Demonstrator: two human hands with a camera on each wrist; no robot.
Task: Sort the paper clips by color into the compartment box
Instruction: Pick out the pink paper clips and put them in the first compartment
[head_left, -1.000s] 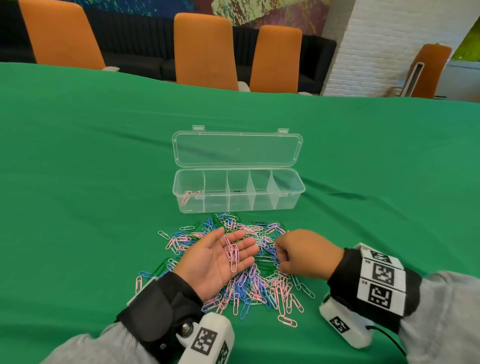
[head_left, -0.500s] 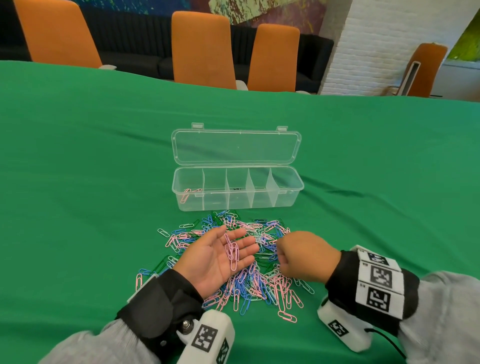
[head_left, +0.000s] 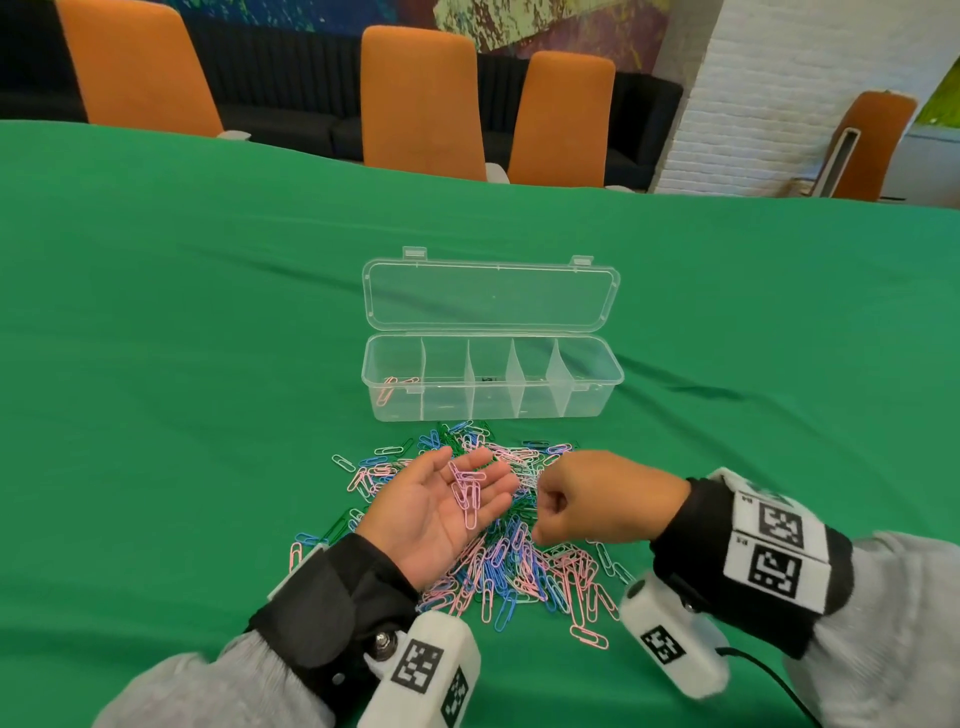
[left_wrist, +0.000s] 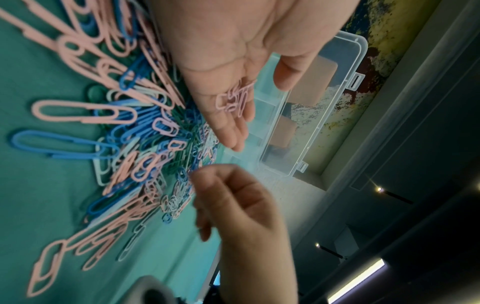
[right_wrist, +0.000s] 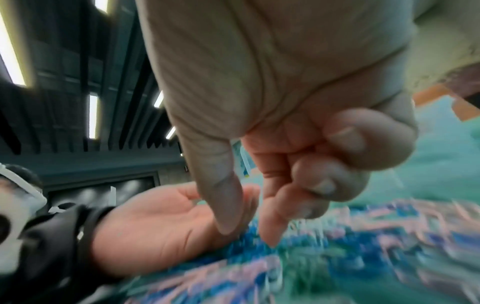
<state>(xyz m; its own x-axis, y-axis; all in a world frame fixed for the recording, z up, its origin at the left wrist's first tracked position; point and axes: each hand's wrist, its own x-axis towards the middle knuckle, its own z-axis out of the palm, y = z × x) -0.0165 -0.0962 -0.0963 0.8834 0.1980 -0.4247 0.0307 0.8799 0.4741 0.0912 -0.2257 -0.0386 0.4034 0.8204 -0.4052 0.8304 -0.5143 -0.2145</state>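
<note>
Orange chairs (head_left: 421, 98) are lining the green counter (head_left: 182, 338) behind the open compartment box (head_left: 492, 383). Your left hand (head_left: 441, 512) is lying palm-up, cradling pink paper clips (head_left: 467, 488) over the mixed pile (head_left: 519, 566); your right hand (head_left: 597, 499) is curling, seemingly empty.

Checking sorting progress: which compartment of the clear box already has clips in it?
The leftmost compartment of the compartment box: it holds a few pink clips, while no clips are visible in the other four.

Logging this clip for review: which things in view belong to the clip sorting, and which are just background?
Part of the job:
- clear plastic compartment box, lid open
- mixed pile of pink, blue and green paper clips
- pink clips on the open left hand
- right hand, fingers curled

Just there:
- green tablecloth
- orange chairs
</note>
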